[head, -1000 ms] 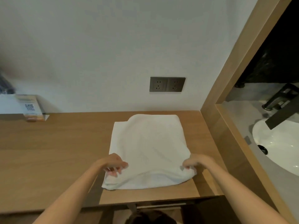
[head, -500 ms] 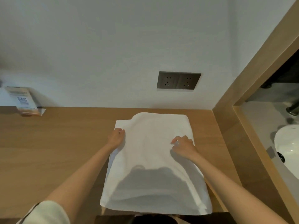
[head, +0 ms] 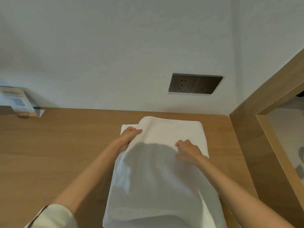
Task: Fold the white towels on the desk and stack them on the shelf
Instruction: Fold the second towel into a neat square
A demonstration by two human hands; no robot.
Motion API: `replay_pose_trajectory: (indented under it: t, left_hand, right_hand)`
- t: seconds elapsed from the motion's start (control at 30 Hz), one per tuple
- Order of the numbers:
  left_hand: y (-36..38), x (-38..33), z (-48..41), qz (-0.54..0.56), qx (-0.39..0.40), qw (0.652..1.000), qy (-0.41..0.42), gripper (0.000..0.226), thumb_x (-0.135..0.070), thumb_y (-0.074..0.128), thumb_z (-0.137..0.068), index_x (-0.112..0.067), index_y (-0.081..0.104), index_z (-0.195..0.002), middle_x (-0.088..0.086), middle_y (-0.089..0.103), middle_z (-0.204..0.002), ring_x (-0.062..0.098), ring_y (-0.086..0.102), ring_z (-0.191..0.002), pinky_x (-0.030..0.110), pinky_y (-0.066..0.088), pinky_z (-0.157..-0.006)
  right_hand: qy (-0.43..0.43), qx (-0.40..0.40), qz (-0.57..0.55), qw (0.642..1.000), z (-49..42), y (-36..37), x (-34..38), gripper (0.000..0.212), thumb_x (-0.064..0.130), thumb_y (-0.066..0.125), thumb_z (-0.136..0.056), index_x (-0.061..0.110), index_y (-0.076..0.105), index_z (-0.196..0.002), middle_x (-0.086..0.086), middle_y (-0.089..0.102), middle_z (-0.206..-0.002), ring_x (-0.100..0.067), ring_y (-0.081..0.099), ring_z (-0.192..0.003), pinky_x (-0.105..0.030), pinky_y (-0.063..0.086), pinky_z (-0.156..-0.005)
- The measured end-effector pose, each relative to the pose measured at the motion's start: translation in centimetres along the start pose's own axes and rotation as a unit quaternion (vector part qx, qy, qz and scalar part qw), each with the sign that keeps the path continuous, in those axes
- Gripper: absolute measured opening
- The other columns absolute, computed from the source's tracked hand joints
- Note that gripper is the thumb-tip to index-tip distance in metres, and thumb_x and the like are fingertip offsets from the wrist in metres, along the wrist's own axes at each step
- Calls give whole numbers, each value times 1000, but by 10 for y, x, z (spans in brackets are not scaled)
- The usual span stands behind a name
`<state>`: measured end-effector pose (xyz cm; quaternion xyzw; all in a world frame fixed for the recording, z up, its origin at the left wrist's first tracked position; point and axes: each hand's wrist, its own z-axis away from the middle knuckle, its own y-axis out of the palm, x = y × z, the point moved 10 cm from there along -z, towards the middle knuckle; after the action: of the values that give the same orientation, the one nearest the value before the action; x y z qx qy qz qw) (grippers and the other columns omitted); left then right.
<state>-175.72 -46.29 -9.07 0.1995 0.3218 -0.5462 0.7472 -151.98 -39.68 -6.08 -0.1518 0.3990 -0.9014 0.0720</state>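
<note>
Now left hand [head: 130,137] grips towel [head: 156,186]; right hand [head: 187,150] too.

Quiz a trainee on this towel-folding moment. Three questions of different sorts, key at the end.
1. True or false: the right hand rests on the bare desk.
2. What is mounted on the wall behind the white towel? A. clock B. socket panel C. mirror
3. Fill in: the left hand grips the towel's ____ side.
Key: 1 false, it is on the towel; 2 B; 3 left.
</note>
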Motion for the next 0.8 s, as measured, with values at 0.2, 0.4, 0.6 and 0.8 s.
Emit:
replay_pose_trajectory:
  t: [0.2, 0.4, 0.6, 0.8]
  left_hand:
    - [38, -9, 12, 200, 175, 964, -26, 18, -18, 54, -92, -9, 63, -105, 9, 68, -97, 24, 62, -91, 37, 45, -95]
    - [-12, -6, 13, 121, -81, 987, 62, 12, -13, 62, -89, -13, 54, -98, 3, 50, -114, 20, 57, -101, 34, 52, -85]
    - [-55, -11, 22, -55, -227, 959, 158, 32, 8, 58, -84, -7, 61, -112, 11, 55, -126, 25, 49, -114, 18, 37, -79]
    - [-63, 4, 13, 74, -255, 959, 98, 41, -18, 62, -88, -13, 48, -126, 11, 50, -133, 28, 54, -113, 36, 45, -94]
  right_hand:
    - [-3, 18, 16, 1000, -3, -4, 4, 42, 24, 53, -85, 21, 43, -125, -8, 41, -126, -30, 51, -109, -29, 37, -78]
    - [9, 4, 4, 1000, -1, -5, 1, 39, 23, 49, -86, 23, 46, -125, -6, 44, -125, -28, 52, -110, -30, 38, -80]
    - [25, -67, 2, 997, 7, -8, 11, 31, 14, 45, -84, 20, 50, -114, -6, 44, -116, -25, 41, -98, -32, 33, -79]
    - [36, -140, -1, 990, 9, -18, -1, 44, 20, 48, -85, 25, 42, -128, -6, 29, -137, -33, 30, -121, -43, 33, -97]
